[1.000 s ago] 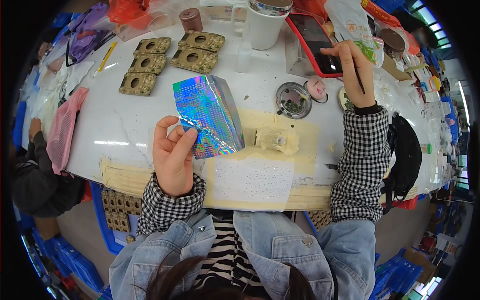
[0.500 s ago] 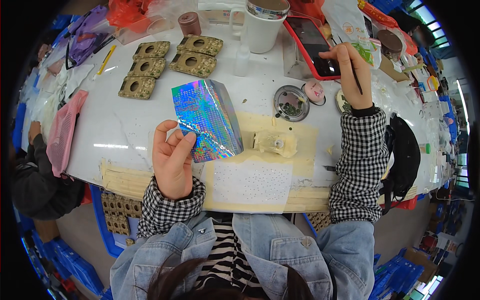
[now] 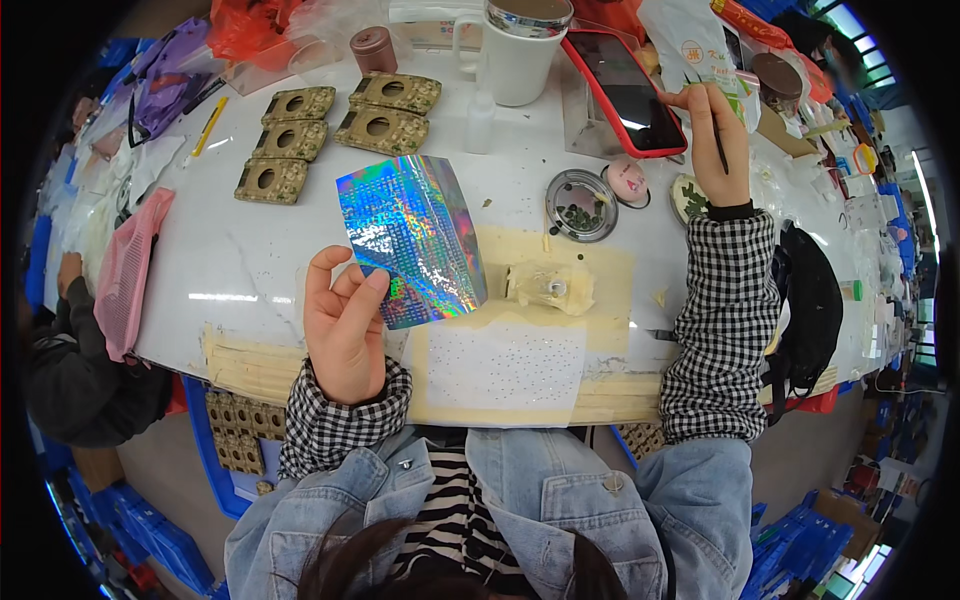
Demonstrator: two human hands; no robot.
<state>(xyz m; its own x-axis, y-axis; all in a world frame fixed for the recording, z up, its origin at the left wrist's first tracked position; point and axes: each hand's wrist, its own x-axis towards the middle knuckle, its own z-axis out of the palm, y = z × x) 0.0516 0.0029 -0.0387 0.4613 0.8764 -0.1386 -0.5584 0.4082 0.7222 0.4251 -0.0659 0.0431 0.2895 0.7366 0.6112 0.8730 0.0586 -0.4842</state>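
Observation:
A shiny holographic sticker sheet with rows of small marks is pinched between the thumb and fingers of my left hand, held up above the table. My right hand is closed around a thin dark stick-like tool, whose exact kind I cannot make out. Its fingertips are beside the right edge of a phone in a red case. Between my hands, a small block wrapped in yellowish tape sits on a taped patch. In front of it lies a white sheet dotted with tiny specks.
Several camouflage-patterned tank-hull-shaped parts lie at the back left. Behind the block is a round clear dish with dark bits. A white mug and small bottle stand farther back. A pink mesh bag hangs at the left edge.
My right hand has shifted slightly right, off the phone's screen toward its edge, with the thin tool still in it. The holographic sheet has tilted slightly in my left hand.

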